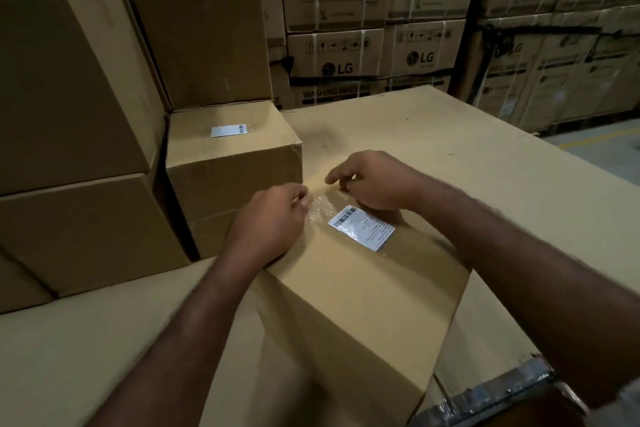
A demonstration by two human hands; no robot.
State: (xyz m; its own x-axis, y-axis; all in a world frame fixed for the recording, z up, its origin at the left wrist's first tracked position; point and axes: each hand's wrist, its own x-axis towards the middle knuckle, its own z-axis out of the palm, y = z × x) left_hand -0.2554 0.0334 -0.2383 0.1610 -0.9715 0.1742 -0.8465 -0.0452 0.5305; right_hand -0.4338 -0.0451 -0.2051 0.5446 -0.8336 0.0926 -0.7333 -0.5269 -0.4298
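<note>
A brown cardboard box [353,291] stands in front of me on a wide cardboard sheet. On its top lies a white barcode label [362,227] under a strip of clear tape [320,208]. My left hand [268,222] rests on the box's far left edge, with curled fingers pinching the tape's left end. My right hand [372,180] hovers over the far end of the box with fingers curled and the index finger pointing left; it seems to pinch the tape's other end.
A smaller box [235,163] with its own white label [228,130] sits just behind on the left. Larger plain boxes [76,135] are stacked at the left. LG washing machine cartons [374,55] fill the background. A metal trolley edge [491,392] shows at bottom right.
</note>
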